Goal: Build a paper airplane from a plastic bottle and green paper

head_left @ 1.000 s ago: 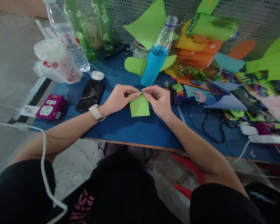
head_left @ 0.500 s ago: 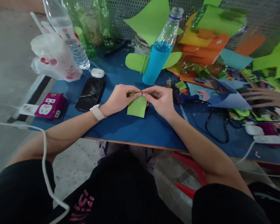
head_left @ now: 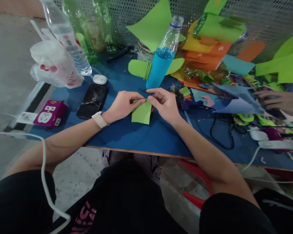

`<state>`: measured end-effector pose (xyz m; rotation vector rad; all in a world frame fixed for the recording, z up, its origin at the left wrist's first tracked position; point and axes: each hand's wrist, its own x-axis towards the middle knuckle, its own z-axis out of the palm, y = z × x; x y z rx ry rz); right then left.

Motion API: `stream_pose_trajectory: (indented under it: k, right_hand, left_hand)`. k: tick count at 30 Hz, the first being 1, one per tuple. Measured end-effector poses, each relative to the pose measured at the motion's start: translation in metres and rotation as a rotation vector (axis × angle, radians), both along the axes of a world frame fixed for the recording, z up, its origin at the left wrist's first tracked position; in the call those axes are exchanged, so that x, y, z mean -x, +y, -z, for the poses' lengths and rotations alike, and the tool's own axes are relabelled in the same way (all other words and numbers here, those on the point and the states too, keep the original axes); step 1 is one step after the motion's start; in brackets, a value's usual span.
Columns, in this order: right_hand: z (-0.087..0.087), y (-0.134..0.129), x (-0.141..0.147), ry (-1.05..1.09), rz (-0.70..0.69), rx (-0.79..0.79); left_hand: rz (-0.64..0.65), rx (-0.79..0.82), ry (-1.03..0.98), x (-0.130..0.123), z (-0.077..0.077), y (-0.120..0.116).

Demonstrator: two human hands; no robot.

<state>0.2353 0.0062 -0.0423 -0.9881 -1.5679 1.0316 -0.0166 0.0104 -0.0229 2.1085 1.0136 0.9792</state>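
Note:
A strip of light green paper (head_left: pixel 141 114) hangs below my fingertips, over the near part of the blue table. My left hand (head_left: pixel 124 104) pinches its top edge between thumb and forefinger. Thumb and fingers of my right hand (head_left: pixel 164 104) meet the top right corner of the same strip, the forefinger lifted a little from the thumb. Just beyond my hands stands a bottle of blue liquid (head_left: pixel 160 66), tilted in view, with green paper wings (head_left: pixel 138 68) at its sides. The fold at the strip's top edge is partly hidden by my fingers.
A black phone (head_left: pixel 92 101), a white earbud case (head_left: pixel 100 79) and a purple socket adapter (head_left: pixel 50 113) lie to the left. Behind them are a bagged cup (head_left: pixel 52 65) and a water bottle (head_left: pixel 72 42). Paper scraps (head_left: pixel 234 97) and another person's hand (head_left: pixel 274 99) are at right.
My right forefinger has lifted off the paper's top edge and opened from the thumb. My left hand keeps its pinch. The whole view has shifted slightly.

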Motion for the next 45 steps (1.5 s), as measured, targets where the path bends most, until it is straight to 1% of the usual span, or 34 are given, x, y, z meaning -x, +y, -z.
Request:
stream_pose_trajectory:
  k: [4,12,20,25,29,40,45]
  right_hand:
    - [-0.0012,0.0003,0.0003,-0.010,-0.032,0.055]
    - [-0.0005,0.0014,-0.0016,-0.020,-0.048,0.050]
    - [0.0025,0.0027,-0.0020,-0.034,-0.056,0.058]
    - [0.0007,0.0026,-0.0015,-0.027,-0.053,0.030]
    - [-0.0021,0.0025,-0.0025,-0.064,-0.045,0.004]
    - [-0.0037,0.0064,-0.0080,-0.090,-0.014,-0.041]
    - [-0.0043,0.0061,-0.0080,-0.094,-0.049,-0.038]
  left_hand:
    - [-0.011,-0.027,0.025,0.0000,0.0016,-0.0016]
    - [-0.019,-0.015,0.043,0.0004,0.0015,-0.0017]
    - [-0.024,-0.059,0.044,-0.0005,0.0012,-0.0030]
    - [-0.031,-0.072,0.047,-0.0005,-0.0002,-0.0037]
    - [-0.021,-0.061,0.051,-0.0001,-0.0005,-0.0027]
    - [-0.007,-0.058,0.071,0.0025,-0.0012,0.0003]
    - [-0.008,-0.056,0.080,0.0022,-0.0018,0.0002]
